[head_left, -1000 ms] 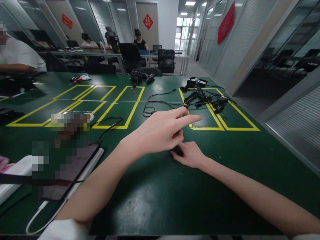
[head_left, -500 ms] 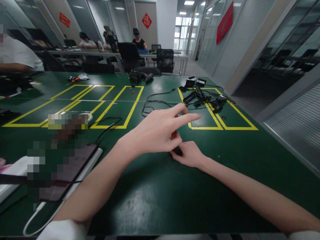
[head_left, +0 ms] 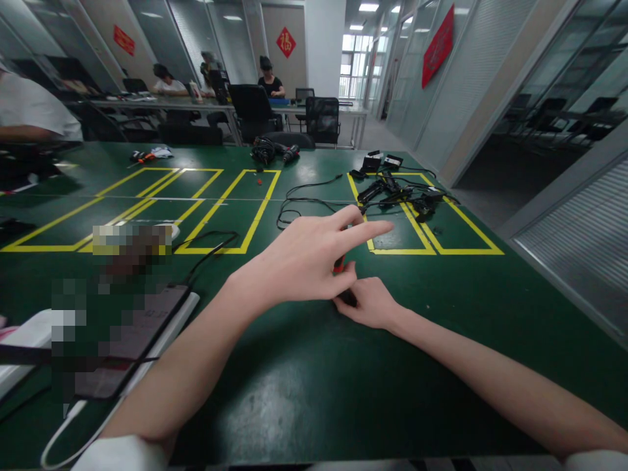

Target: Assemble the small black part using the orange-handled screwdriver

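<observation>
My left hand [head_left: 314, 255] reaches across the middle of the view, index finger stretched out and the other fingers curled. Between its thumb and fingers shows a bit of a red and black handle [head_left: 338, 264], mostly hidden, so its kind cannot be made out. Just below and to the right, my right hand [head_left: 371, 302] rests low by the tabletop, its fingers closed on a small dark object [head_left: 349, 297]. That object sits right under the left thumb; the hand covers most of it.
The green table [head_left: 294, 405] carries yellow tape frames. Black parts and cables [head_left: 392, 190] lie at the back right, a power drill [head_left: 290, 154] and coiled cable [head_left: 263, 150] at the back. A phone [head_left: 142, 327] and white power strip [head_left: 169, 333] lie at left. Several people sit beyond.
Both hands keep nearly the same pose, with the left fingers shifting slightly around the red and black handle. The whole view has moved a little.
</observation>
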Available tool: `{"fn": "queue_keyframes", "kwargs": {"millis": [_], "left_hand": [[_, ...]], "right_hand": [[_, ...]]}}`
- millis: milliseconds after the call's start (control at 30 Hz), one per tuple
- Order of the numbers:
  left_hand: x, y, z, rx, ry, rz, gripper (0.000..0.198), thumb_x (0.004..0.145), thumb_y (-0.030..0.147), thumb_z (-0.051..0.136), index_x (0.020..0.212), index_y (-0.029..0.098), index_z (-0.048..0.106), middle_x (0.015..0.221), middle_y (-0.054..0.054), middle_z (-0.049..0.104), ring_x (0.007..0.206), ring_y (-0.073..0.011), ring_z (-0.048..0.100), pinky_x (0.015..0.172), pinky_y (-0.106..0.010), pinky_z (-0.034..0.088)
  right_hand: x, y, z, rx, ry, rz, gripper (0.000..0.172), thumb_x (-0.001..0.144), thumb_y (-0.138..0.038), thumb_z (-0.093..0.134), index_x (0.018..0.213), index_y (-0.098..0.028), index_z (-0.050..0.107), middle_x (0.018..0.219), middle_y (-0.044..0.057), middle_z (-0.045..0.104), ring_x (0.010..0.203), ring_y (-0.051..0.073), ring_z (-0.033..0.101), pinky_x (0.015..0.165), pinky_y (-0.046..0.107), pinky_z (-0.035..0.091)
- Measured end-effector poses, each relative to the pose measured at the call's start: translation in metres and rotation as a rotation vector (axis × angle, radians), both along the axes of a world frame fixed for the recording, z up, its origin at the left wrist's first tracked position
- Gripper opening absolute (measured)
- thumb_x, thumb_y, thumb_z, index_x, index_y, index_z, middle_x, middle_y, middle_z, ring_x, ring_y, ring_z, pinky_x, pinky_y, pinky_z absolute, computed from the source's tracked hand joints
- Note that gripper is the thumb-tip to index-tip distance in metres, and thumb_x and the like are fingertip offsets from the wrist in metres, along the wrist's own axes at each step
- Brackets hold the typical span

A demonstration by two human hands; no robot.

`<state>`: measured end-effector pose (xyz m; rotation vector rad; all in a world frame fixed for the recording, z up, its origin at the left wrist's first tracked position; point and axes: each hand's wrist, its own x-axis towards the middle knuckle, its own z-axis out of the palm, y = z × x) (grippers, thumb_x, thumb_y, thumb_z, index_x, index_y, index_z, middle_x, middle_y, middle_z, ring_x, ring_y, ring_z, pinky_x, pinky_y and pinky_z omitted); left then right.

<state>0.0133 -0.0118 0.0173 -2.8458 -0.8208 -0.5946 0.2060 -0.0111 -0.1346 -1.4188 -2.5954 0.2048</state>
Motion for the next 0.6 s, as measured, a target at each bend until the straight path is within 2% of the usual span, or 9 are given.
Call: {"fn": "queue_keyframes", "kwargs": {"millis": [433, 600], "left_hand": [[-0.0005, 0.0001, 0.0004, -0.032, -0.006, -0.001, 0.070, 0.086, 0.012, 0.050, 0.153, 0.028, 0.039, 0.122, -0.007, 0.059, 0.087, -0.0145, 0.064, 0.073, -0.024, 0.051], [-0.0003, 0.0012, -0.0008, -0.034, -0.021, -0.021, 0.067, 0.087, 0.012, 0.051, 0.152, 0.027, 0.041, 0.122, -0.007, 0.060, 0.089, -0.0151, 0.064, 0.075, -0.024, 0.051]], "right_hand": [[-0.0008, -0.0003, 0.0016, 0.000, 0.005, -0.003, 0.028, 0.096, -0.044, 0.052, 0.104, -0.018, 0.060, 0.087, 0.007, 0.078, 0.075, 0.025, 0.074, 0.064, 0.031, 0.038], [-0.0011, -0.0004, 0.0022, 0.000, 0.012, 0.002, 0.028, 0.096, -0.044, 0.052, 0.105, -0.019, 0.060, 0.087, 0.006, 0.078, 0.077, 0.026, 0.075, 0.063, 0.030, 0.037]]}}
